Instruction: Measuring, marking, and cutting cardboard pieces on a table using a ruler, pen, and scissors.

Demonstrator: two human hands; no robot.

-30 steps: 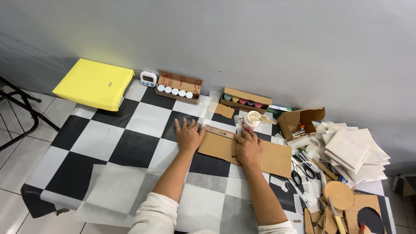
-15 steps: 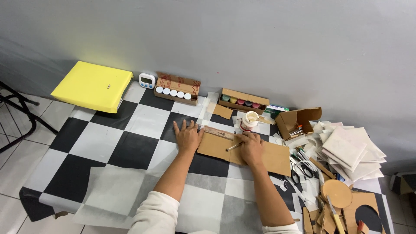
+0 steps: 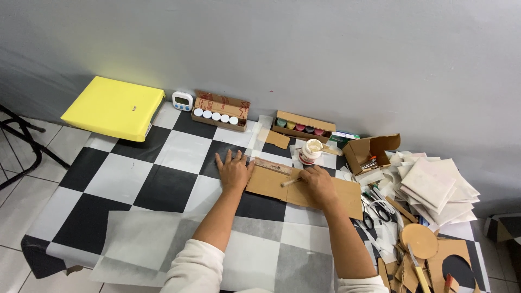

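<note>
From the head camera, looking down, the person leans over a black-and-white chequered worktop (image 3: 135,173) set against a grey wall. The left hand (image 3: 233,169) lies flat with fingers spread, palm down at the left end of a long brown cardboard sheet (image 3: 271,184), touching its edge and the wooden ruler (image 3: 273,165) that runs along the sheet's far side. The right hand (image 3: 317,184) rests on the middle of the same sheet, closed around a pencil (image 3: 290,182) whose tip points left across the cardboard. The sheet lies flat near the centre of the worktop, reaching right toward a heap of offcuts. Just beyond it stands a small white glue pot (image 3: 311,152) with a stick across its top. Farther back, by the wall, sit a cardboard tray of white-capped jars (image 3: 217,115), a tray of coloured paint pots (image 3: 301,127), a small white timer (image 3: 182,100) and a flat yellow box (image 3: 114,107) at the left corner. To the right lie an open little carton (image 3: 372,152), a stack of pale folded papers (image 3: 434,187), scissors (image 3: 374,211) and a round cardboard disc (image 3: 419,241). A translucent sheet of paper (image 3: 141,239) covers the near left part of the worktop.
</note>
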